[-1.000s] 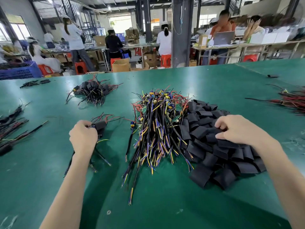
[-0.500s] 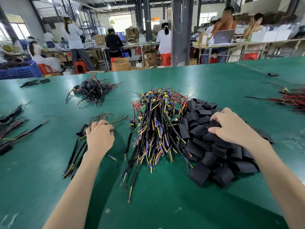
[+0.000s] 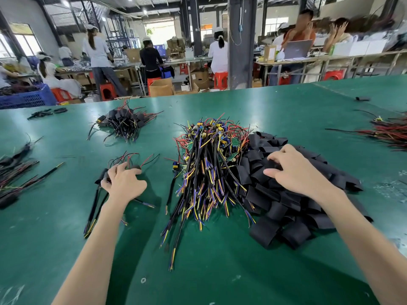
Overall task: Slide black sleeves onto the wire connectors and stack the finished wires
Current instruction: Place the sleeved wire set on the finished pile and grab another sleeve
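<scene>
The left hand point(image 3: 124, 183) lies palm-down at 9 o'clock from the view's middle, with its fingers spread and bent and their tips touching the sleeved ends of the finished wires point(image 3: 101, 175). I cannot tell whether it grips them or only rests there. That small stack fans from under the palm toward 7 o'clock: thin black cable with yellow, blue and purple cores bared at the tips, and red and black leads curling out at 12. The right hand point(image 3: 293, 170) sits at 3 o'clock on the heap of black sleeves point(image 3: 284, 219), fingers hooked down into it and thumb stretched out beside them. Whether it pinches a sleeve I cannot tell. The sleeves are flat, matte tube pieces, creased and lying every way. Touching the heap's 9 o'clock side is the mound of unsleeved wires point(image 3: 209, 172), with yellow connectors point(image 3: 199, 124) and small green boards point(image 3: 234, 142) bunched at its 12 o'clock end and loose ends splayed toward 6. A bare strip of green tabletop point(image 3: 220, 267) runs between the mound and the finished wires, and the widest free room is at 6 o'clock between the two arms. Further out lie a sleeved bundle point(image 3: 125, 125) at 11, blurred cables point(image 3: 15, 175) at the 9 o'clock edge, red wires point(image 3: 389, 133) at the 3 o'clock edge and one stray sleeve point(image 3: 362, 98) at 2. The tabletop's far edge crosses at 12, and beyond it are people point(image 3: 217, 53) and red stools point(image 3: 220, 79).
</scene>
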### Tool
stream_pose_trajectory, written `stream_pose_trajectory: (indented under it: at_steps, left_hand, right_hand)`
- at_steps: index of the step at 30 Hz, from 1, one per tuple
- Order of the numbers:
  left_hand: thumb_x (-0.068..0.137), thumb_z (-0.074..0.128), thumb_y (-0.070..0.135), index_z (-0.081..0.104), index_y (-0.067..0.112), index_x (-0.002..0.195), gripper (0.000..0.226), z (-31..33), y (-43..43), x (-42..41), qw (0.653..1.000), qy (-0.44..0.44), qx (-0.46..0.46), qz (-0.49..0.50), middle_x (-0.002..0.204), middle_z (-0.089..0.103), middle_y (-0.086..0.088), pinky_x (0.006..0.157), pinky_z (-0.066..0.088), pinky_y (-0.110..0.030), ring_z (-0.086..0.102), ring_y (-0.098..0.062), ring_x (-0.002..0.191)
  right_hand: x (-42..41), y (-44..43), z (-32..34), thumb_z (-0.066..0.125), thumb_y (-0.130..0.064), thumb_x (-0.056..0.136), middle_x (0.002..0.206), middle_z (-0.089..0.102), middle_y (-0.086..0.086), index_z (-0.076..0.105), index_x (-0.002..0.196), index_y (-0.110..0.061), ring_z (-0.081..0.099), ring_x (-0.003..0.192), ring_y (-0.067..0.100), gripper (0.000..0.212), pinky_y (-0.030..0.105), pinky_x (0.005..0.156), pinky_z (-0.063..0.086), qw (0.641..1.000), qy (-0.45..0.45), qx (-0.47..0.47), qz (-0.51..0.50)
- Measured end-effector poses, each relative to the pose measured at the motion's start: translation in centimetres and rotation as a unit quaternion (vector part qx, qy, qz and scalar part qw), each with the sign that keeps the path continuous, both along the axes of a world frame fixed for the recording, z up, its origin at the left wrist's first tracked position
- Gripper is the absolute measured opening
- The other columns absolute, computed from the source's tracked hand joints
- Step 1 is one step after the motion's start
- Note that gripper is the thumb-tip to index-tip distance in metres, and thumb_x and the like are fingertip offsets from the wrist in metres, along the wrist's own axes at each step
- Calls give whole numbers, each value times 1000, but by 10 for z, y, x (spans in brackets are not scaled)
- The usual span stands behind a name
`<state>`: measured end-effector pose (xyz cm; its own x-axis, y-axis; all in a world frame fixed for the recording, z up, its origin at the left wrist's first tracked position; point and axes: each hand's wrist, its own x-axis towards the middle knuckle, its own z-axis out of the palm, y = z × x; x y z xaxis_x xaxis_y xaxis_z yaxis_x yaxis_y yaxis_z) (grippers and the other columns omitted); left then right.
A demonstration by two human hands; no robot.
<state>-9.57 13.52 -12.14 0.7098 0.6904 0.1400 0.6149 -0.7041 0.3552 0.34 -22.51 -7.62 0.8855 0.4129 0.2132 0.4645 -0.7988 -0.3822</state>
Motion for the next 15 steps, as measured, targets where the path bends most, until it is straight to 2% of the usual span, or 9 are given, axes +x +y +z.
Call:
stream_pose_trajectory:
  at_steps: [4, 7, 8, 10, 12, 15]
  left_hand:
    - [80, 51, 2, 52, 19, 134, 56, 6, 5, -4, 999, 29, -21, -37, 154, 23, -5, 116, 11, -45, 6, -24, 141]
    - [80, 50, 3, 53, 26, 133, 58, 13, -5, -5, 999, 45, -1, -22, 154, 23, -3, 114, 3, -55, 7, -24, 142]
    - [80, 50, 4, 54, 29, 130, 56, 18, -12, -3, 1000, 19, 2, -15, 153, 26, -2, 113, 4, -56, 11, -25, 141]
    - [84, 52, 8, 59, 28, 124, 46, 31, -29, 6, 996, -86, 4, -31, 145, 40, -3, 112, 18, -51, 28, -30, 133]
    - [89, 53, 14, 63, 23, 119, 33, 48, -53, 22, 978, -181, -3, -102, 132, 54, -7, 105, 34, -45, 45, -35, 119]
    - [94, 50, 21, 64, 21, 116, 27, 77, -88, 54, 953, -233, -16, -195, 121, 62, -3, 102, 38, -44, 51, -28, 115]
  right_hand:
    - [2, 0, -1, 62, -27, 89, 102, 39, 3, 57, 120, -10, 46, 97, 21, 37, 28, 82, 35, 1000, -1, 2, 6]
    - [4, 1, -3, 62, -27, 88, 101, 38, 2, 56, 122, -10, 43, 94, 18, 38, 26, 81, 32, 1000, -4, 3, 8]
    - [4, 2, -3, 63, -27, 88, 101, 37, 1, 55, 123, -10, 43, 95, 18, 40, 26, 83, 32, 1000, -6, 5, 8]
    - [5, 3, -4, 62, -27, 89, 102, 36, 0, 54, 126, -11, 44, 103, 21, 42, 28, 87, 33, 1000, -11, 11, 7]
    - [5, 4, -5, 61, -27, 90, 107, 40, 2, 52, 129, -11, 43, 113, 24, 44, 30, 93, 33, 1000, -17, 17, 5]
    - [6, 6, -6, 61, -27, 89, 115, 46, 7, 52, 129, -10, 43, 116, 26, 44, 33, 97, 33, 999, -29, 20, 7]
